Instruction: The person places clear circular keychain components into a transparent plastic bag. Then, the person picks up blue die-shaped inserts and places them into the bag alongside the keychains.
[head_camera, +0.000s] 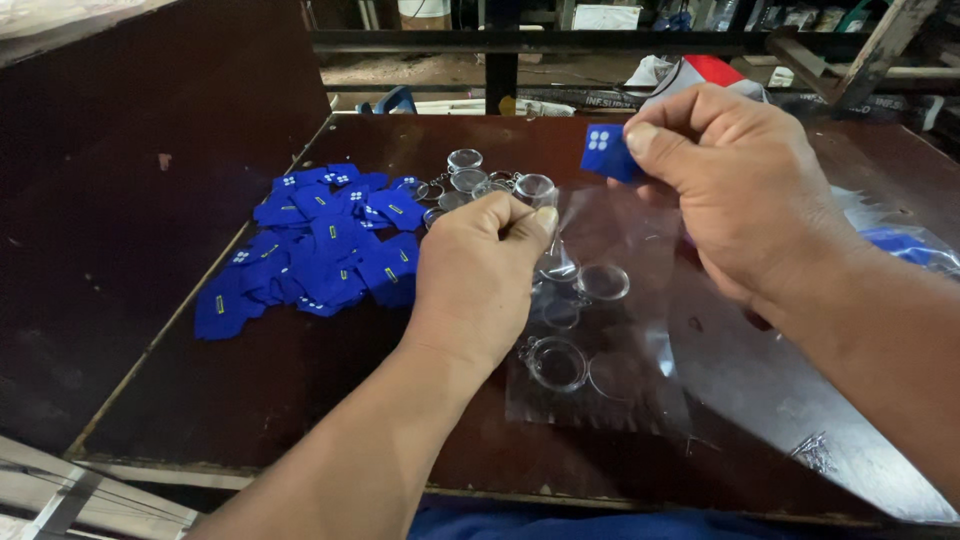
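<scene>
Dark wood desk (250, 400): it carries everything, with the loose stock spread within reach of both hands, which suits work done piece by piece.
Clear plastic sheet (640, 390): it lies flat under and in front of both hands, keeping the transparent parts together on one spot of the desk.
Blue insert pile (320, 255): a heap of small blue shaped pieces sits to the left of the left hand, a short reach away, loose and overlapping rather than stacked.
Right hand (740, 190): raised above the sheet, thumb and fingertips pinched shut on one blue insert (606, 152), held by its edge so its printed face stays in view and its free end points toward the left hand.
Left hand (480, 275): fingers curled closed, thumb pressed against the forefinger around something thin and clear, probably a keyring part; exactly what it grips I cannot tell. It hovers just above the sheet, close beside the right hand.
Clear round keyring cases (490, 180): a cluster with metal rings lies just beyond the left hand, next to the blue pile; a few more (556, 362) rest on the sheet below the left hand.
Small metal bits (812, 452): a little scatter lies below the right forearm, apart from the rest.
</scene>
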